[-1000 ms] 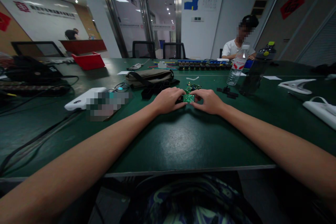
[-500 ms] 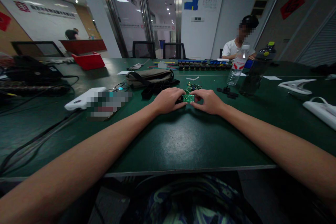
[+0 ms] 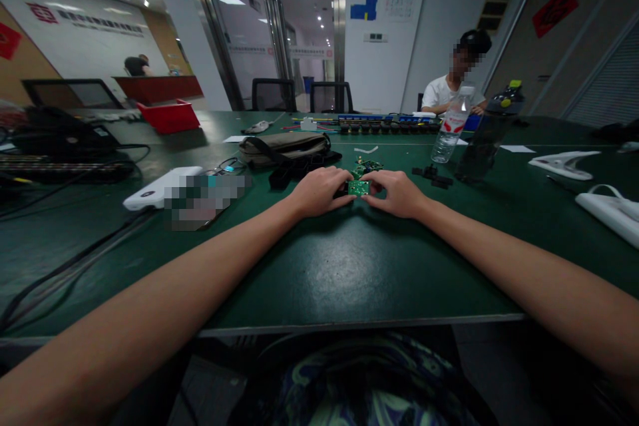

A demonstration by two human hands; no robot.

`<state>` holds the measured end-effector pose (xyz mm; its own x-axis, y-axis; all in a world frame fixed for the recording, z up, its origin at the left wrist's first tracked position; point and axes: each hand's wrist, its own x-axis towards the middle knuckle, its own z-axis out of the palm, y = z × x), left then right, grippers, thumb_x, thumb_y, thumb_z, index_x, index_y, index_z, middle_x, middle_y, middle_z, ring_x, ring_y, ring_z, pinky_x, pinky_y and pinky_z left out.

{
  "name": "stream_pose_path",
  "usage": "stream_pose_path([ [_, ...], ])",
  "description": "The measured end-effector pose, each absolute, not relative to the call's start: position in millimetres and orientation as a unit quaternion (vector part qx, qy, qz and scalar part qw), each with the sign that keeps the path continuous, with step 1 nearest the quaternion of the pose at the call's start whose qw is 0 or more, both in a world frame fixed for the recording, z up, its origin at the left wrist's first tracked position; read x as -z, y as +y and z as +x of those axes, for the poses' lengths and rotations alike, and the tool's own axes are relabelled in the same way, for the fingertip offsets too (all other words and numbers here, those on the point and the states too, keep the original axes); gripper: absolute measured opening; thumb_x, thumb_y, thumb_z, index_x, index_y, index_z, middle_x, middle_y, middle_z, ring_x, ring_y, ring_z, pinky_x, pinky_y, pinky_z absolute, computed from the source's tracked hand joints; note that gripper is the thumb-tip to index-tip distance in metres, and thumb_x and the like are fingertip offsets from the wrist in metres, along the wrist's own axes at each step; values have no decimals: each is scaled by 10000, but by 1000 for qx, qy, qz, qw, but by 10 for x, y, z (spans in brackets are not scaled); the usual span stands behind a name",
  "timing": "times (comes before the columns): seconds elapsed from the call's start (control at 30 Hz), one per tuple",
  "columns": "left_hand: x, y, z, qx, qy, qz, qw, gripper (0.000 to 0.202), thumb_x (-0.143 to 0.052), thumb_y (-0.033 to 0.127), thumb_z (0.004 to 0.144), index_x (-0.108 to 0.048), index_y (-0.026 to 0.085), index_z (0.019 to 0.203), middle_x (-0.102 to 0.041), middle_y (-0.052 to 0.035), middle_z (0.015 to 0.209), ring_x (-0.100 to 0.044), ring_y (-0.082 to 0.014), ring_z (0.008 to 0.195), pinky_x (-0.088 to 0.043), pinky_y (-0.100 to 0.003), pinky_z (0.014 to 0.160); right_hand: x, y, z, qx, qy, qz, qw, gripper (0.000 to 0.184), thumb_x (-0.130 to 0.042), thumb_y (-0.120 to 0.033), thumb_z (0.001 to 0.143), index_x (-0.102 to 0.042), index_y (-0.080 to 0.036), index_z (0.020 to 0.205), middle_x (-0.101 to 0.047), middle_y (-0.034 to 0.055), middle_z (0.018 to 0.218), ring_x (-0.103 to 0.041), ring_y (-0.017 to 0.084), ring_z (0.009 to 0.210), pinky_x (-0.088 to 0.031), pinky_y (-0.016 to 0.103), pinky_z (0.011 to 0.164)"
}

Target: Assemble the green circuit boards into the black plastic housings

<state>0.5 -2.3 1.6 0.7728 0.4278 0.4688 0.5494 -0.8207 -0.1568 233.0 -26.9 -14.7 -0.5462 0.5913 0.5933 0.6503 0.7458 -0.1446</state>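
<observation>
A small green circuit board (image 3: pixel 358 187) is pinched between both my hands, low over the dark green table (image 3: pixel 324 266). My left hand (image 3: pixel 318 190) grips its left edge with curled fingers. My right hand (image 3: pixel 397 193) holds the right edge, fingers also closed. Just behind lie more green circuit boards (image 3: pixel 367 166) and a black part partly hidden under my left fingers.
A khaki pouch (image 3: pixel 284 146) and black strap lie behind my hands. A water bottle (image 3: pixel 450 124), dark flask (image 3: pixel 486 136) and small black parts (image 3: pixel 433 176) stand to the right, white devices (image 3: pixel 566 162) farther right. A white box (image 3: pixel 157 189) and cables sit left. A seated person (image 3: pixel 452 83) is across.
</observation>
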Motion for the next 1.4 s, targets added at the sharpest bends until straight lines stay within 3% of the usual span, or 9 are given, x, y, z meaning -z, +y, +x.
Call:
stream_pose_path([
  [1.4, -3, -9, 9, 217, -259, -929, 149, 302, -569, 448, 918, -594, 167, 1026, -662, -46, 825, -626, -212, 785, -452, -312, 705, 140, -262, 2338, 52, -879, -357, 311, 301, -648, -299, 840, -682, -146, 1098, -683, 39, 779, -641, 187, 730, -463, 291, 716],
])
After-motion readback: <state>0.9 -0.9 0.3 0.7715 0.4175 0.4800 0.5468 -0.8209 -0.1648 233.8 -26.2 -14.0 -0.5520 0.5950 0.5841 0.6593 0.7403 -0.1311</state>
